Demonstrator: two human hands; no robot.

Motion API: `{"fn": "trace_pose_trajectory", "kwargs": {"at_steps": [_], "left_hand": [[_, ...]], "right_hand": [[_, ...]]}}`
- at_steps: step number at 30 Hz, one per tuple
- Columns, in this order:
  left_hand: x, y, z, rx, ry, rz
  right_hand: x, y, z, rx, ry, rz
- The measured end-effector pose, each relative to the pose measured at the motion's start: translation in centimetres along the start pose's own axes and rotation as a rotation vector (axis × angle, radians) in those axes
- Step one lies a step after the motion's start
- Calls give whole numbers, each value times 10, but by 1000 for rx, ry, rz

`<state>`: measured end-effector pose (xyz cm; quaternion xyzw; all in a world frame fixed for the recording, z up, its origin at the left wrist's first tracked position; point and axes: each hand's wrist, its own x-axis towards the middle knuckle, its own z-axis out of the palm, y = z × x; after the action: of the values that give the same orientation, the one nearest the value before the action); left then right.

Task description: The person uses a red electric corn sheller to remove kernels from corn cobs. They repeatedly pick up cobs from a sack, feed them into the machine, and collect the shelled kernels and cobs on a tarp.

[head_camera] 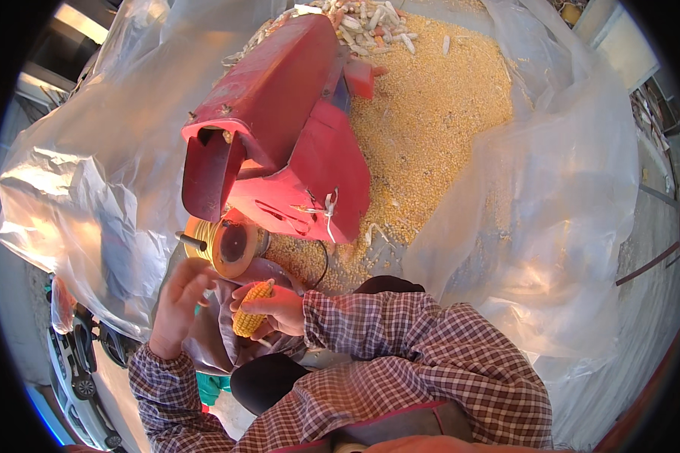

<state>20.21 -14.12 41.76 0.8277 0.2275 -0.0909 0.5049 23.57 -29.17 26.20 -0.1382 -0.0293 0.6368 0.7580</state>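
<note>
An ear of yellow corn (251,310) is gripped in my right hand (279,311), tilted with its pointed tip up. Just to its left, my left hand (182,303) is raised with fingers apart and slightly blurred, holding nothing. Beyond both hands stands a red metal corn sheller (272,96), its open chute (207,178) facing the lower left. An orange spool (233,240) wound with yellow cord sits below the chute, near my left hand. Loose yellow corn kernels (430,113) spread to the right of the machine. Stripped corn cobs (368,22) lie in a pile behind it.
Translucent plastic sheeting (544,181) rises at the right, and more sheeting (130,113) runs along the left. A dark cable (325,263) curves down from the machine. Grey fabric (212,331) lies below my hands. Vehicles (82,385) stand farther off at the lower left.
</note>
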Motion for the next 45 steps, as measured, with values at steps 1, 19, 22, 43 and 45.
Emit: {"fn": "trace_pose_trajectory", "kwargs": {"at_steps": [1,19,22,43,45], "left_hand": [[18,-10,-8,-23,183,120],[263,-205,-26,-785,290,-29],[255,-220,2,-400,415,6],[316,-224,53,-449,580,-19],[318,-227,56,-456,581,-10]], "right_hand": [[-4,-3,3,-95,-29,-56],[-34,-184,-287,-122,761,-588],[-15,-160,-316,-347,847,-417],[18,-126,-353,-670,565,-21],[11,-136,-339,-752,669,48]]}}
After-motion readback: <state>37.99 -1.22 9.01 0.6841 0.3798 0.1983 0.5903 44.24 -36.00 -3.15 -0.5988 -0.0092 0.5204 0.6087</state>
